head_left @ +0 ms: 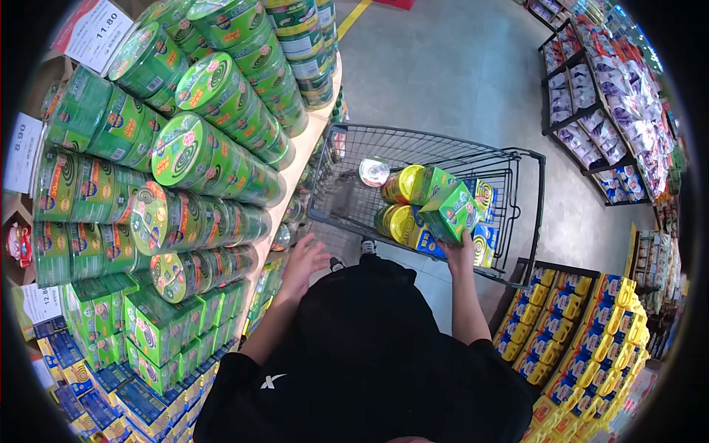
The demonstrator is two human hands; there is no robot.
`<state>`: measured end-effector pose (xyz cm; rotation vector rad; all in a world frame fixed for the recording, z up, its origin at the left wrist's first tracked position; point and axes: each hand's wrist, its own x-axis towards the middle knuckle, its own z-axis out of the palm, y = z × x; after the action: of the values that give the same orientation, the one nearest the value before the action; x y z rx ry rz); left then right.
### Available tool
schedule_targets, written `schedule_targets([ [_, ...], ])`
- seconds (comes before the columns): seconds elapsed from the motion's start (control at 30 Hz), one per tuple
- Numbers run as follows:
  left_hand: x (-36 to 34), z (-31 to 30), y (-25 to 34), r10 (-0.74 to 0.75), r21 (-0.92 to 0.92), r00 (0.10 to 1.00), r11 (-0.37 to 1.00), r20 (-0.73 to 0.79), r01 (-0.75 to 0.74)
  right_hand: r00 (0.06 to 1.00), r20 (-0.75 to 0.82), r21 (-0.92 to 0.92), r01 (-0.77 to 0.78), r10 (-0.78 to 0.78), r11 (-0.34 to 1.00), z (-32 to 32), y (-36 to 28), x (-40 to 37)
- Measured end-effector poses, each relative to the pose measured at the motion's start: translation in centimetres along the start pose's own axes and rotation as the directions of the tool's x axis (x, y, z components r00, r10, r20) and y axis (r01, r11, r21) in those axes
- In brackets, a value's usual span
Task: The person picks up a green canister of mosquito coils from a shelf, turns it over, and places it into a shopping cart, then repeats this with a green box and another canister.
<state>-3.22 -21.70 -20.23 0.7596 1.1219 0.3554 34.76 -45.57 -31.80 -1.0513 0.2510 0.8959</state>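
My right hand [459, 252] grips a green mosquito coil box [447, 210] with a spiral printed on it, over the shopping cart [526, 214]. Beneath and beside that box, the cart holds another green box [431, 184], yellow-lidded round tubs [402, 223], blue-and-yellow boxes [484, 244] and a round silver-topped container [374, 172]. To the left, my left hand [306, 260] is empty, its fingers apart, between the shelf edge and my body. It is near stacked green boxes [164, 325] but touches none of them.
Stacked green cylindrical tubs [221, 159] fill the shelf at left, above blue-and-yellow boxes [144, 395]. Price signs [100, 31] stand along it. Yellow-handled packs [583, 340] are stacked at lower right. A rack of bagged goods [602, 103] stands beyond the grey floor [443, 66].
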Motion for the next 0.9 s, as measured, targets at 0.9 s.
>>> schedule_targets([
  [0.9, 1.3, -0.2, -3.5, -0.253, -0.294, 0.919, 0.942, -0.302, 0.162, 0.951, 0.307, -0.934, 0.307, 0.031, -0.185, 19.2, 19.5, 21.5],
])
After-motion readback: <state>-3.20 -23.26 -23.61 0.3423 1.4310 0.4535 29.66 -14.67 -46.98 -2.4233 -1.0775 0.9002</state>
